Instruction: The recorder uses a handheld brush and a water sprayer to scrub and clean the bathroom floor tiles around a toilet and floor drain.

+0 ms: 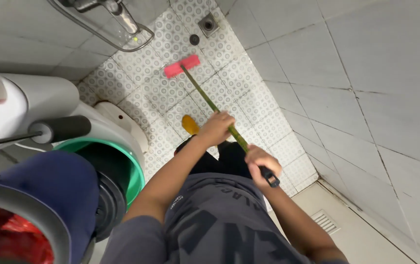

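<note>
I hold a long-handled floor brush with both hands. My left hand [215, 128] grips the middle of the green handle [205, 98]. My right hand [261, 164] grips the black end of the handle near my body. The pink brush head [181, 66] rests on the patterned floor tiles [239, 78], far ahead of me. A yellow slipper [190, 124] shows just beyond my left hand.
A floor drain [208, 24] and a small round black cap [194, 39] lie past the brush head. A white toilet [117, 117], a green bucket [117, 156] and a blue bucket [48, 190] stand at left. Grey tiled wall [366, 88] runs along the right.
</note>
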